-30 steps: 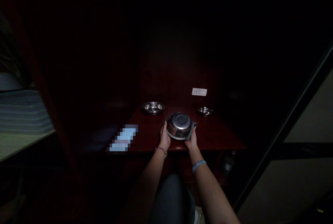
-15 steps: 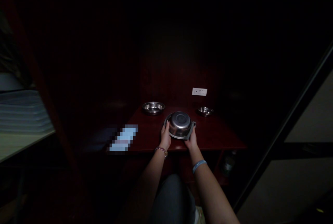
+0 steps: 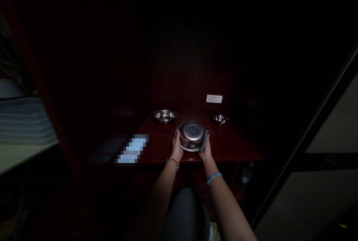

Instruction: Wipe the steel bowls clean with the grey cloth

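A shiny stainless steel bowl (image 3: 192, 136) is held between my two hands over the front of the table, its base turned up and its rim downward. On its left side my left hand (image 3: 177, 147) grips the rim, thumb against the outer wall. My right hand (image 3: 206, 149) presses a grey cloth (image 3: 204, 142) to the right side of the rim. The fingers of both hands are partly hidden beneath the bowl. Whether the rim touches the table I cannot tell.
On the dark red table (image 3: 232, 147) stand a wide metal bowl (image 3: 165, 116) at back left and a smaller metal bowl (image 3: 220, 120) at back right. A white socket plate (image 3: 214, 99) is on the wall. Below right is a bottle (image 3: 246, 177); stacked clear containers (image 3: 22, 121) stand far left.
The held bowl has shifted very slightly down and tipped a little, with both hands keeping their grip. The cloth stays at its right rim. The other bowls have not moved.
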`<action>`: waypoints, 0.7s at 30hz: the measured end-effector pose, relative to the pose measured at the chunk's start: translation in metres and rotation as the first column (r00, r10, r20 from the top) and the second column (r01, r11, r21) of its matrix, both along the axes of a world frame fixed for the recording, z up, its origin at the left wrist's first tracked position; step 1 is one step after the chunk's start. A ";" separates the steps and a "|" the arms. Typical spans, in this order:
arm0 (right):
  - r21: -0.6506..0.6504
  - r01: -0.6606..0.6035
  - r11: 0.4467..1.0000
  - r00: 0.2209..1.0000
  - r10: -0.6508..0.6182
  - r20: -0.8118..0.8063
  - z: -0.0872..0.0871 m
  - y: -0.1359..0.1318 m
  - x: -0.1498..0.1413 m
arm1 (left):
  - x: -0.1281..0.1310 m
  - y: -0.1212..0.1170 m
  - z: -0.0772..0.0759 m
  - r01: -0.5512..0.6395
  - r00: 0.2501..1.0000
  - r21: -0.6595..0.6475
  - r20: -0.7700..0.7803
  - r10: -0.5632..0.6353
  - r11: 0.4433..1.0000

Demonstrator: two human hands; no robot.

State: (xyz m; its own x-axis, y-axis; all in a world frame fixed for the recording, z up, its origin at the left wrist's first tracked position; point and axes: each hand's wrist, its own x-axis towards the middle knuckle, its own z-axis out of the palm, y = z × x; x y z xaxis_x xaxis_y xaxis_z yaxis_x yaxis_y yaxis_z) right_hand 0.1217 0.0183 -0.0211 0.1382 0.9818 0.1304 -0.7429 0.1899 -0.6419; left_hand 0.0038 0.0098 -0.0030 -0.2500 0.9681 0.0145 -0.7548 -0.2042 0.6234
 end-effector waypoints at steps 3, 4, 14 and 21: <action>0.021 -0.016 1.000 1.000 0.016 0.000 0.004 -0.004 -0.001 | -0.001 0.002 0.000 0.020 1.000 -0.063 0.015 -0.019 0.998; 0.027 -0.021 0.999 1.000 0.021 0.003 0.005 -0.005 -0.001 | -0.002 0.002 0.000 0.020 1.000 -0.072 0.019 -0.019 0.997; 0.016 -0.041 0.999 0.999 0.041 -0.006 0.009 -0.008 -0.002 | -0.002 0.000 0.000 0.005 1.000 0.017 0.006 -0.005 1.000; 0.028 -0.045 0.999 0.999 0.046 -0.012 0.006 -0.007 -0.001 | -0.003 0.002 -0.002 0.000 1.000 -0.023 0.031 0.001 1.000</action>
State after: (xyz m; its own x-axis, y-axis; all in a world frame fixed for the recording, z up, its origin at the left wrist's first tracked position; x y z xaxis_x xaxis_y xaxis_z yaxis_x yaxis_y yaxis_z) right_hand 0.1204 0.0115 -0.0151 0.0952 0.9831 0.1561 -0.7590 0.1731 -0.6277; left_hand 0.0012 0.0115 -0.0053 -0.2502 0.9681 -0.0154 -0.7737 -0.1903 0.6043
